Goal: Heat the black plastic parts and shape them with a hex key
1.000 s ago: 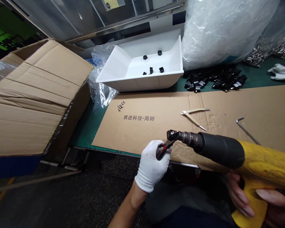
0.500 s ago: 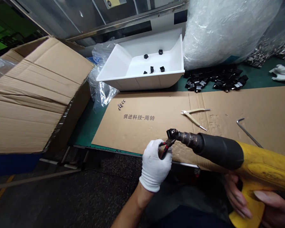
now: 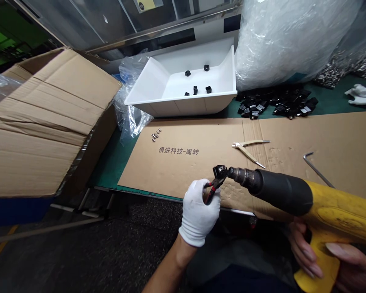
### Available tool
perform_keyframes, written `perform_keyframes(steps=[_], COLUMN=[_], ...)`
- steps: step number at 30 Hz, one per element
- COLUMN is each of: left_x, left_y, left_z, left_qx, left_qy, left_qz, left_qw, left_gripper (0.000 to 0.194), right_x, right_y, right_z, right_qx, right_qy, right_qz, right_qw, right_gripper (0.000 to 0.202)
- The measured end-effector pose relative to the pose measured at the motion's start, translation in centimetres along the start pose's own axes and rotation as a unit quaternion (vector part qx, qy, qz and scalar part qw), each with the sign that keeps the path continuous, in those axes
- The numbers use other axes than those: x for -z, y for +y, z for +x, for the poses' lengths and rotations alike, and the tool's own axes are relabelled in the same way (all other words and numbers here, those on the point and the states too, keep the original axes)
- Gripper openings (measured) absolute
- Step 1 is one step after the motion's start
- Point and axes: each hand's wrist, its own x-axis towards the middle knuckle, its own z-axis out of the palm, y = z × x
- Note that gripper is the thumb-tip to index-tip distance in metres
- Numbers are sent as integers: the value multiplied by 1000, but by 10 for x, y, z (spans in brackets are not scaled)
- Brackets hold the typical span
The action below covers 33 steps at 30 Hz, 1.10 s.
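Observation:
White-gloved, my left hand (image 3: 201, 213) is closed round the red-and-black handles of a pair of pliers (image 3: 214, 190). The jaws grip a small black plastic part (image 3: 219, 171) with a metal piece showing in its face. My bare right hand (image 3: 308, 248) is wrapped round the grip of a yellow heat gun (image 3: 338, 207). Its stepped metal nozzle (image 3: 244, 179) points left, with the tip right beside the black part; whether they touch I cannot tell. Beyond the hands, pale-handled pliers (image 3: 247, 151) and a hex key (image 3: 319, 170) lie on a cardboard sheet (image 3: 183, 171).
At the back stands a white bin (image 3: 183, 103) with several black parts inside. A pile of black parts (image 3: 277, 101) lies right of it, below a large plastic-wrapped bundle (image 3: 293, 40). Small metal pieces (image 3: 155, 135) sit on the cardboard. An open carton (image 3: 42, 134) fills the left.
The nozzle tip and the black part have drawn slightly apart, the part shifting a little left. Both hands keep their holds.

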Motion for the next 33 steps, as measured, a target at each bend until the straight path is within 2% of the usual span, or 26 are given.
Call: perform_keyframes(steps=[4, 19, 24, 29, 33], left_x=[1, 1, 2, 3, 3], left_y=[0, 0, 1, 1, 1], left_z=[0, -1, 1, 1, 1], left_qx=[2, -6, -1, 0, -2], left_qy=[-5, -4, -5, -4, -4], left_qz=[-1, 14, 7, 8, 8], left_qw=[1000, 1000, 1000, 1000, 1000], left_gripper=[9, 10, 10, 8, 9], right_x=[1, 2, 6, 6, 3], right_y=[-2, -1, 1, 1, 0], right_z=[1, 1, 0, 1, 0], right_qx=[23, 11, 22, 21, 24], right_qy=[-47, -56, -24, -44, -27], right_qz=[15, -11, 5, -5, 1], right_qw=[999, 998, 999, 999, 999], right_gripper=[34, 34, 35, 36, 35])
